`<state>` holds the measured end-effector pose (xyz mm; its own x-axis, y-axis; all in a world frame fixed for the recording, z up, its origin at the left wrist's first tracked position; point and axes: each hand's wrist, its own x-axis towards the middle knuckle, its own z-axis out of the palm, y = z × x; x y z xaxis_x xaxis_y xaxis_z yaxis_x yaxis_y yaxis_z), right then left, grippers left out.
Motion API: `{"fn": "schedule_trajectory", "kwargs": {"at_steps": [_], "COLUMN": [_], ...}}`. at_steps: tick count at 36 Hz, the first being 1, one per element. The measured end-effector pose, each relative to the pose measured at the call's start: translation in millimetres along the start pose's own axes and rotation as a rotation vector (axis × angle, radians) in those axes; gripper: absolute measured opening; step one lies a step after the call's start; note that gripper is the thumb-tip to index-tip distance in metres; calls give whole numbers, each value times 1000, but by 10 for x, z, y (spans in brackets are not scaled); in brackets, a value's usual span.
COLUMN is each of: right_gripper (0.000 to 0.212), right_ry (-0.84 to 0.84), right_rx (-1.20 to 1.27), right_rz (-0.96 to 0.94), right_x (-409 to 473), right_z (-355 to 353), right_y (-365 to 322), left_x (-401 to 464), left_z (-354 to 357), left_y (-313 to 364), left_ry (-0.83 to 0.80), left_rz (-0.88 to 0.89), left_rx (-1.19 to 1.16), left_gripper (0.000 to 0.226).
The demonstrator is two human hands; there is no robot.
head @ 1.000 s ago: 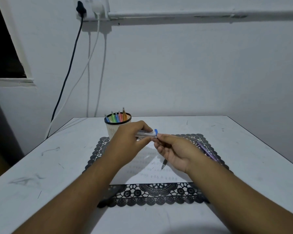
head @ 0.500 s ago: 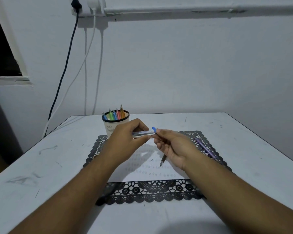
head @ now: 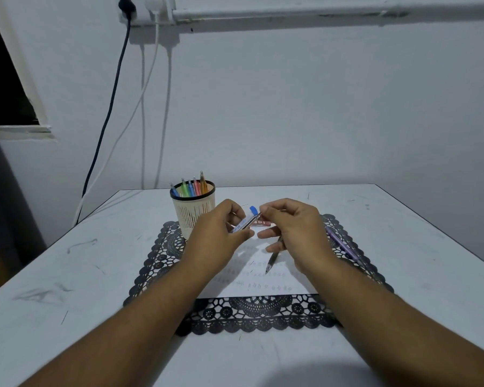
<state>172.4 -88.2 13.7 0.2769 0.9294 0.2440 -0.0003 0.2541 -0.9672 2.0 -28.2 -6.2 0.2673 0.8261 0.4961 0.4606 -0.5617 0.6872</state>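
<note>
Change: I am seeing the clear tube (head: pixel 246 220) tipping from nearly level to slanted, its blue cap (head: pixel 253 210) now pointing up and away, and both hands are sitting a little further out over the table.
Left hand: my left hand (head: pixel 218 236) is pinching the lower part of the clear tube between thumb and fingers, holding it in the air above the sheet.
Right hand: my right hand (head: pixel 296 233) is closing thumb and forefinger right at the tube just under the blue cap, while its other fingers are gripping a dark pencil (head: pixel 273 258) that is pointing tip-down at the paper.
Below: a white sheet (head: pixel 263 287) with faint rows of marks is lying on a black lace mat (head: pixel 257 317).
Beyond: a small red thing (head: pixel 264 223) is lying on the sheet behind the hands; I cannot tell what it is.
Sides: a pen cup (head: pixel 193 216) is standing at the mat's far left corner, and a purple pen (head: pixel 342 245) is lying along its right edge.
Base: the table (head: pixel 67 275) is carrying all of it.
</note>
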Motion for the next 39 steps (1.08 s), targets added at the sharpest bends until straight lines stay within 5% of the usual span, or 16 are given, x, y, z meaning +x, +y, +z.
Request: {"fn": "schedule_trajectory", "kwargs": {"at_steps": [39], "right_gripper": [12], "right_ry": [35], "right_rx": [0], "right_rz": [-224], "right_x": [-18], "right_z": [29], "right_y": [-12], "left_x": [-12], "left_z": [28], "left_y": [54], "left_ry": [-3], "left_rz": [4], "left_rx": [23], "left_gripper": [36]}}
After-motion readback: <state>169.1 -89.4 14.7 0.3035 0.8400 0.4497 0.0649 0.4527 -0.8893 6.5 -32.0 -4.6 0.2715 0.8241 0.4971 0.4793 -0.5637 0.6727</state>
